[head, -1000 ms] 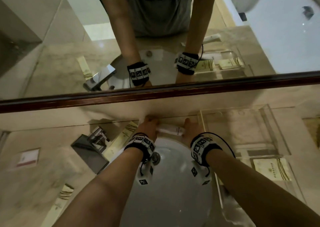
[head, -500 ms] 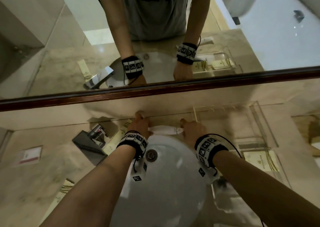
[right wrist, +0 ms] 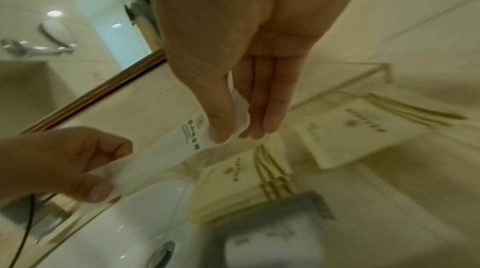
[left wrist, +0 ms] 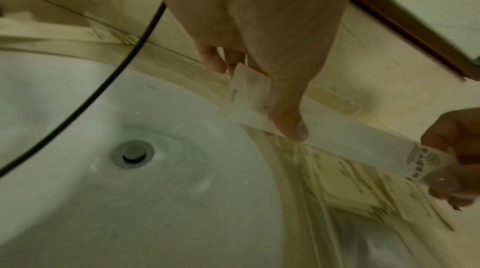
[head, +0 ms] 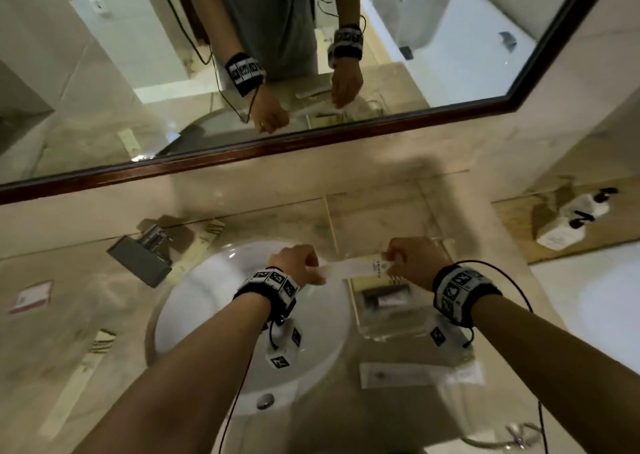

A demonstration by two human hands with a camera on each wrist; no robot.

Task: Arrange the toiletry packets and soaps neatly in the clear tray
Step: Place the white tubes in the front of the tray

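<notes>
A long white toiletry packet (head: 353, 266) (left wrist: 345, 139) (right wrist: 166, 149) hangs level above the sink's right rim and the clear tray (head: 433, 208). My left hand (head: 298, 263) (left wrist: 259, 96) pinches its left end, thumb on top. My right hand (head: 408, 259) (right wrist: 233, 128) pinches its printed right end between thumb and fingers. Inside the tray lie cream packets (right wrist: 244, 178) with gold stripes and a dark packet (head: 384, 298). Another cream packet (right wrist: 363, 128) lies further inside the tray.
White sink bowl (head: 214, 301) with its drain (left wrist: 133, 153) sits below my arms. A chrome tap (head: 145, 253) stands at its left. Loose packets lie on the counter: by the tap (head: 204, 242), front left (head: 86, 360), front right (head: 415, 374). Pump bottles (head: 571, 218) rest far right. A mirror (head: 277, 55) spans the back.
Both hands have lifted the white packet off the counter behind the sink and carried it right and nearer, so it now hangs over the tray's left part.
</notes>
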